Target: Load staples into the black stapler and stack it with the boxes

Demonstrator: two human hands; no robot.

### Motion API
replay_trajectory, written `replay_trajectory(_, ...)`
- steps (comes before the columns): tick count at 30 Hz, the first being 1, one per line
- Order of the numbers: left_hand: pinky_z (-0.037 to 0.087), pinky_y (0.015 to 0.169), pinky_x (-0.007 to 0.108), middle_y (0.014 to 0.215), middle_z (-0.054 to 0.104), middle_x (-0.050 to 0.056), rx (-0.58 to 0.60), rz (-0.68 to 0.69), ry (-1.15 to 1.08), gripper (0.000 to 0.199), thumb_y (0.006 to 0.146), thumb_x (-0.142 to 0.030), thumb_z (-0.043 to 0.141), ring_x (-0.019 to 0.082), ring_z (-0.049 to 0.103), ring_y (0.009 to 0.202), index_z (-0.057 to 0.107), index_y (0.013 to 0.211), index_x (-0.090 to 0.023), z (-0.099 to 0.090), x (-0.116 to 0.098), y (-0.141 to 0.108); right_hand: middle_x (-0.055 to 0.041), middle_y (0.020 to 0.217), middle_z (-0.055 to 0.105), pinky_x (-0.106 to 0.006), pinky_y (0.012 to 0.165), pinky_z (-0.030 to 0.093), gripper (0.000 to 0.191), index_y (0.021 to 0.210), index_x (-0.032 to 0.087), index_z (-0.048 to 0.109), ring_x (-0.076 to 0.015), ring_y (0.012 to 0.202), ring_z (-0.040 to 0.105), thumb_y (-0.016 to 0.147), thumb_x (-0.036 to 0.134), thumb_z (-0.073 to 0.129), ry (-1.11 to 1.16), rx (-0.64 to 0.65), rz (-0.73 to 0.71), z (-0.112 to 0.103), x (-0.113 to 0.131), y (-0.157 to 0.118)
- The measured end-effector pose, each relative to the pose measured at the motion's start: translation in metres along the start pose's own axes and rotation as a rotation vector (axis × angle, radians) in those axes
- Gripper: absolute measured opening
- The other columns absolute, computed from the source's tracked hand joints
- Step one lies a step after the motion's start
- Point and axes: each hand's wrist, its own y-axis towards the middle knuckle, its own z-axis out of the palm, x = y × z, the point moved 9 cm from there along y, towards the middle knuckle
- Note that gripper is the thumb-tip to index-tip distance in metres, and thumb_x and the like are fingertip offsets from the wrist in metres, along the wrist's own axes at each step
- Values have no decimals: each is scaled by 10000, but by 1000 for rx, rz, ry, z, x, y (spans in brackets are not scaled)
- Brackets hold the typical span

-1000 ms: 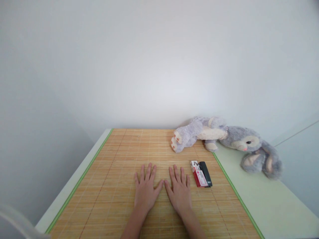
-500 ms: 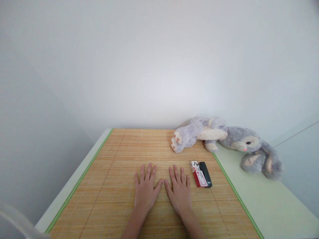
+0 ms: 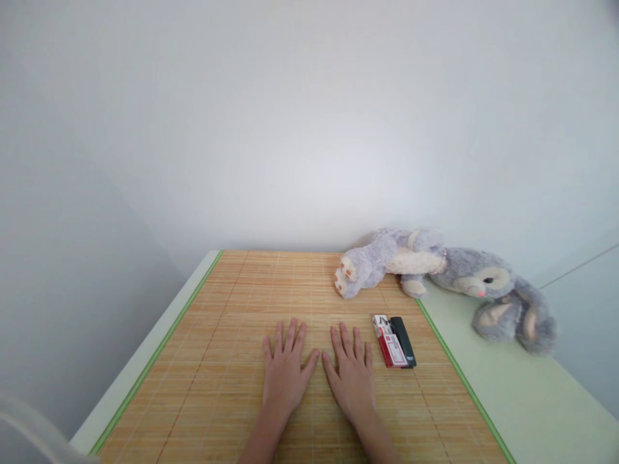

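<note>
My left hand (image 3: pixel 285 370) lies flat, palm down, on a bamboo mat (image 3: pixel 217 386) with its fingers spread. Beside it my right hand (image 3: pixel 352 377) rests the same way, and the two thumbs point toward each other with a small gap between. Neither hand holds anything. Just to the right of my right hand is a small red and white box (image 3: pixel 389 345). A black stapler (image 3: pixel 404 341) lies alongside the box, on its right.
A grey plush rabbit (image 3: pixel 416 261) lies on its side at the back right, against the wall (image 3: pixel 309 129), its head and ears past the mat's green border. The pale tabletop (image 3: pixel 522 399) shows at the right. A blurred whitish curved thing (image 3: pixel 33 432) is at the lower left.
The whole view has shifted slightly, so everything appears a little further right. Both hands stay flat in the same place on the mat.
</note>
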Motion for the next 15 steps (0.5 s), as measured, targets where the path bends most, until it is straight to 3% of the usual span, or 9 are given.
replay_trajectory(15,83,1254,667,1721,183,-31,-4,2,-14,670,1007,-595,380,359,71,1599,228,1625,-384,0,1,-1,32,1727,111,-606,1262,63,655,1637,353,206,-310,1603,27,1034,578,327,4,-1,-12,1,1,0)
